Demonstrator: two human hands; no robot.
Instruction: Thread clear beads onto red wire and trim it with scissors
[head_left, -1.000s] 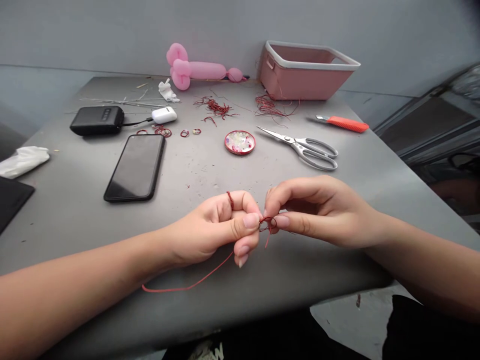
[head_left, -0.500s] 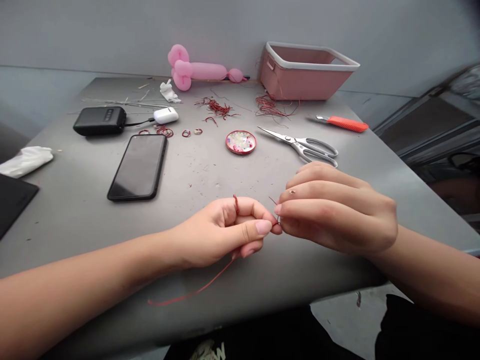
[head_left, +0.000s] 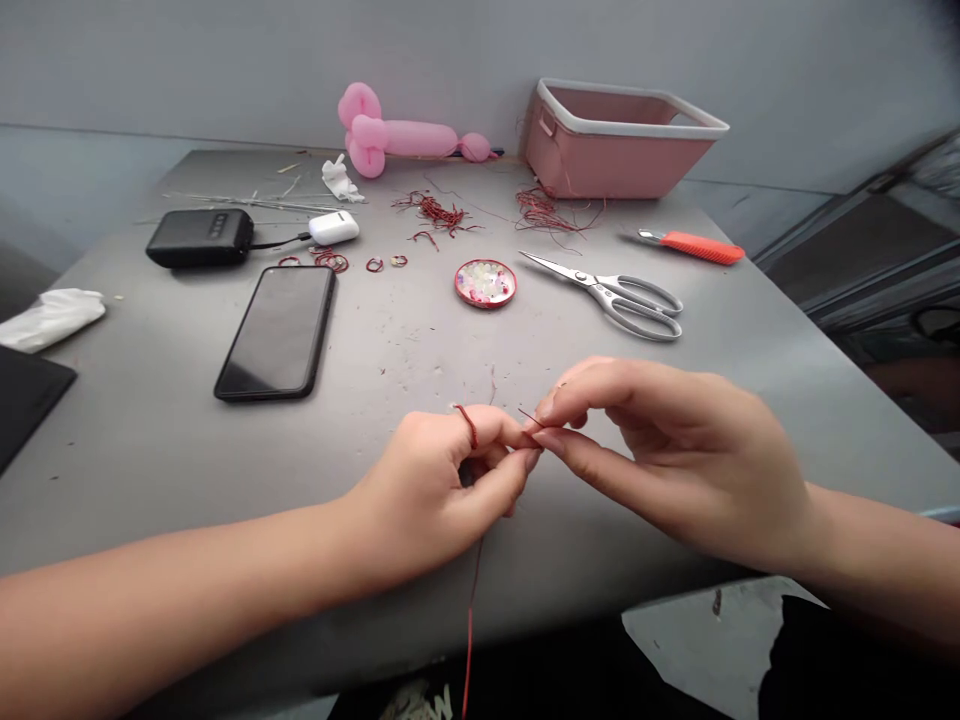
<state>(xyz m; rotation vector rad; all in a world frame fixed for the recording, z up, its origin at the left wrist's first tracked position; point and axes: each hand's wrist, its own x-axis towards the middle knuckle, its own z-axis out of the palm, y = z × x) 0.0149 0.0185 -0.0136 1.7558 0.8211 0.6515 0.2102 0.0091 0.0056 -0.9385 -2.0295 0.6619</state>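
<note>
My left hand (head_left: 450,480) pinches a thin red cord (head_left: 470,620) between thumb and index finger, and the cord hangs down past the table's front edge. A red braided ring (head_left: 468,426) circles its index finger. Thumb and index finger of my right hand (head_left: 675,450) meet those fingertips, closed on the same cord, whose short end sticks up between them. Beyond the hands lies a round red-rimmed dish (head_left: 486,284) of small pale and pink beads. Grey-handled scissors (head_left: 607,290) rest to its right, blades half closed.
A phone (head_left: 277,332), a black power bank (head_left: 199,238) and a white earphone case (head_left: 334,228) are at left. Behind are red cord scraps (head_left: 439,214), a pink balloon (head_left: 416,138) and a pink basket (head_left: 615,160). An orange-handled cutter (head_left: 701,247) lies right.
My right hand has turned, showing its thumb, and moved slightly left to the left fingertips. The long cord tail has swung right and now hangs straight down.
</note>
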